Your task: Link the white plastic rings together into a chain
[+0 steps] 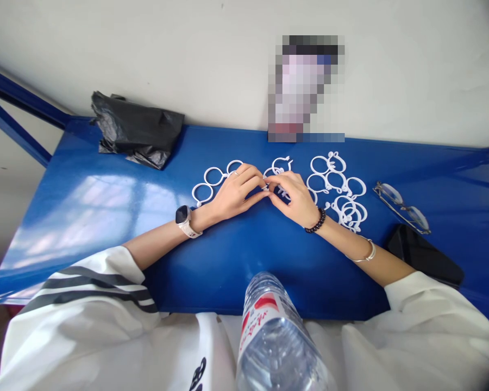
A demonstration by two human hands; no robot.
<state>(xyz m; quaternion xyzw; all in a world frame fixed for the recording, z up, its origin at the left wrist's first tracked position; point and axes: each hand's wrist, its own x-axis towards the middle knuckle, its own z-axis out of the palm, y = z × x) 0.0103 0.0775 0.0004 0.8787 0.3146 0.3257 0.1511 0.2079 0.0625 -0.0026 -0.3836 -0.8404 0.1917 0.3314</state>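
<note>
Near the middle of the blue table, my left hand and my right hand meet fingertip to fingertip. Both pinch a small part of a white plastic ring, mostly hidden by the fingers. Beside my left hand, a row of thin white rings appears joined edge to edge. Behind my right hand lie more white rings, one with a gap in its loop. A loose cluster of white rings, with small eyelets, spreads to the right, some overlapping.
A crumpled black plastic bag lies at the back left of the table. Eyeglasses and a black phone rest at the right. A large water bottle stands close to my body. A blurred-out object leans against the wall.
</note>
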